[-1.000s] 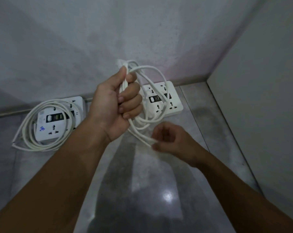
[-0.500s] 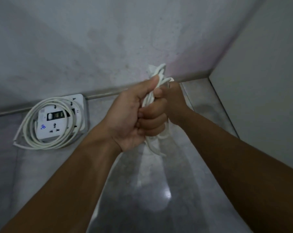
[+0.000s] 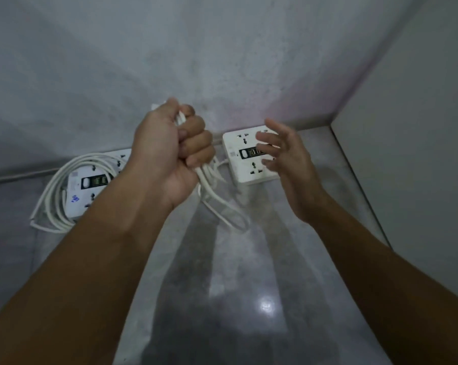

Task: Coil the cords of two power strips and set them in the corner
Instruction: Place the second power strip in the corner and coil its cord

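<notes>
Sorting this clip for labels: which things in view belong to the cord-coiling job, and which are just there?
Part of the job:
- coiled cord gripped in the left hand
- right power strip
- left power strip ringed by its cord
- open right hand

Just there:
- floor
- walls

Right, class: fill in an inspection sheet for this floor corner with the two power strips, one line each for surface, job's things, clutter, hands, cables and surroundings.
Surface: glossy grey floor, glare spot near the bottom.
Job's things: left power strip lies by the wall; right power strip lies nearer the corner.
Clutter: nothing seen.
Hands: left hand fisted around a bundled cord; right hand open, fingers spread above the right strip.
Cables: coiled cord rings the left strip; bundled loops hang below the fist.
Surroundings: two grey walls meeting at a corner.
</notes>
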Tool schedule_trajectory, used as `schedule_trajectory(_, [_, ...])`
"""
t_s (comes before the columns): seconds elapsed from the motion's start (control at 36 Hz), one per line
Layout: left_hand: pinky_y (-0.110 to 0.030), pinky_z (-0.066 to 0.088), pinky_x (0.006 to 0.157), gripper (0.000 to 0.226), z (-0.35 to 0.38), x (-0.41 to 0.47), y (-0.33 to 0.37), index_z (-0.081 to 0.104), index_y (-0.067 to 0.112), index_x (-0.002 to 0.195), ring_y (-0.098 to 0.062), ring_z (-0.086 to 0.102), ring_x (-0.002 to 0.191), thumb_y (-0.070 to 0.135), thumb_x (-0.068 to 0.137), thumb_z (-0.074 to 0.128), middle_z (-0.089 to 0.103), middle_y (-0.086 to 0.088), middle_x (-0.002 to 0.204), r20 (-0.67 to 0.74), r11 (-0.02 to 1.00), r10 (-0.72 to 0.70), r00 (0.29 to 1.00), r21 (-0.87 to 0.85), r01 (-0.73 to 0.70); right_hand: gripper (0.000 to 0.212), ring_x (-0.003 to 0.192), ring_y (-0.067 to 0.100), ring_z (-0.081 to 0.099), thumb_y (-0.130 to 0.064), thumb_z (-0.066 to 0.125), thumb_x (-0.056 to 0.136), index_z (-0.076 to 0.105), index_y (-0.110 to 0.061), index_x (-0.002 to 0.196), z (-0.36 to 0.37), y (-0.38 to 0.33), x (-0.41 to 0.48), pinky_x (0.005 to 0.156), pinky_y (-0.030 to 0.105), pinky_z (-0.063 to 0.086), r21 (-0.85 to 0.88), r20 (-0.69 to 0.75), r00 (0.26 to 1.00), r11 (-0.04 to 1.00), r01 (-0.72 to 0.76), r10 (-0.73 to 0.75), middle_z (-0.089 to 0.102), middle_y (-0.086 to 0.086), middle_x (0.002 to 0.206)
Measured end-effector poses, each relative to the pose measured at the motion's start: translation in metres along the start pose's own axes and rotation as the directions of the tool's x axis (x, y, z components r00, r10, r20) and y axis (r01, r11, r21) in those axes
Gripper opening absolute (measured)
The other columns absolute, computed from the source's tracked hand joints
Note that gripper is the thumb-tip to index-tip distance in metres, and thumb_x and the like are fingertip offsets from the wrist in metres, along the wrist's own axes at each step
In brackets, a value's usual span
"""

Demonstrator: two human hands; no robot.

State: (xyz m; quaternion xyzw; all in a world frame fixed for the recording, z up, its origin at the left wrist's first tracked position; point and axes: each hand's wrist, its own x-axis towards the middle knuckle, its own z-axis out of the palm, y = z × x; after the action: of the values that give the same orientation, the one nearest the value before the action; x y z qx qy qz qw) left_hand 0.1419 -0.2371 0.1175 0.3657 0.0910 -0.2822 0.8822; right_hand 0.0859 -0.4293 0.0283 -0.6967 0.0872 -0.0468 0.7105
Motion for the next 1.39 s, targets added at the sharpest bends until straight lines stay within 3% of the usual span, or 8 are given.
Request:
schedule_trajectory(0.17, [-0.022,0.023,0.035,0.044,0.005,0.015,-0.010,0.035,0.018,0.066,-0.008,0.023,0.035,0.031,0.107,0.024,0.028,0.005,0.049,-0.133,0.961,0.000,0.991,-0.275,-0.036,0.087,0.137,0.004,0.047,-0.043,0.083,0.076,0.038,-0.030,0.150,0.028,-0.011,-0.046,0.111,0.034,0.043,-0.316,0.331,0.944,0.940,0.128,-0.018,0.048,-0.014,0.149])
schedule_trajectory(0.44, [-0.036,0.046,0.074,0.031,0.018,0.037,-0.024,0.043,0.002,0.096,-0.020,0.048,0.063,0.024,0.109,0.026,0.046,-0.011,0.076,-0.276,0.884,-0.138,0.951,-0.467,-0.008,0.026,0.057,0.007,0.071,-0.023,0.066,0.097,0.071,-0.014,0.073,0.040,-0.003,-0.024,0.064,0.023,0.059,-0.424,-0.044,0.991,0.901,0.096,-0.126,0.075,-0.002,0.062])
schedule_trajectory(0.64, [-0.040,0.045,0.102,0.032,-0.009,0.049,-0.028,0.049,0.010,0.082,-0.031,0.066,0.105,0.028,0.105,0.034,0.063,-0.016,0.116,-0.237,0.946,-0.320,0.917,-0.020,0.325,0.048,0.048,0.014,0.069,-0.035,0.049,0.106,0.070,-0.006,0.075,0.029,-0.003,-0.002,0.051,0.020,0.055,-0.459,0.020,0.999,0.888,-0.030,0.044,0.072,0.007,0.054])
schedule_trajectory(0.83, [-0.031,0.059,0.072,0.051,-0.035,0.049,-0.015,0.062,0.003,0.109,-0.025,0.070,0.091,0.046,0.105,0.035,0.072,-0.017,0.099,-0.271,0.841,-0.352,0.896,0.329,0.430,0.067,0.056,0.028,0.074,-0.032,0.036,0.107,0.070,0.002,0.061,0.023,-0.007,0.025,0.062,0.031,0.058,-0.464,0.141,0.969,0.878,-0.118,0.205,0.071,0.015,0.054])
schedule_trajectory(0.94, [-0.026,0.043,0.049,0.053,-0.054,0.049,-0.013,0.065,0.013,0.075,-0.023,0.057,0.052,0.053,0.100,0.040,0.063,-0.004,0.058,-0.392,0.501,0.105,0.914,0.815,0.291,0.072,0.057,0.037,0.074,-0.032,0.035,0.108,0.064,0.015,0.061,0.021,-0.008,0.027,0.057,0.028,0.057,-0.407,0.227,0.921,0.890,-0.206,0.317,0.067,0.029,0.057])
schedule_trajectory(1.08, [-0.035,0.049,0.087,0.052,-0.072,0.063,-0.022,0.060,0.022,0.112,-0.020,0.058,0.102,0.066,0.083,0.058,0.061,-0.001,0.108,0.131,-0.010,0.513,0.848,0.989,-0.147,0.069,0.057,0.037,0.073,-0.034,0.036,0.107,0.062,0.011,0.062,0.017,-0.009,0.029,0.060,0.032,0.057,-0.408,0.293,0.867,0.873,-0.268,0.403,0.067,0.034,0.063])
schedule_trajectory(1.22, [-0.031,0.044,0.084,0.053,-0.062,0.070,-0.023,0.061,0.030,0.111,-0.011,0.061,0.104,0.072,0.091,0.037,0.067,0.008,0.111,0.110,0.004,0.040,0.993,0.994,-0.110,0.067,0.057,0.040,0.072,-0.036,0.039,0.106,0.059,0.002,0.055,0.013,-0.007,0.037,0.064,0.037,0.054,-0.356,0.295,0.848,0.874,-0.331,0.441,0.063,0.031,0.057])
schedule_trajectory(1.39, [-0.021,0.043,0.052,0.050,-0.084,0.077,-0.032,0.067,0.018,0.099,-0.006,0.059,0.053,0.061,0.096,0.042,0.072,-0.001,0.069,0.035,0.197,0.079,0.996,0.979,-0.050,0.048,0.053,0.038,0.070,-0.035,0.044,0.105,0.052,-0.006,0.067,0.004,0.004,0.041,0.057,0.034,0.054,-0.226,0.209,0.848,0.868,-0.442,0.487,0.053,0.018,0.051])
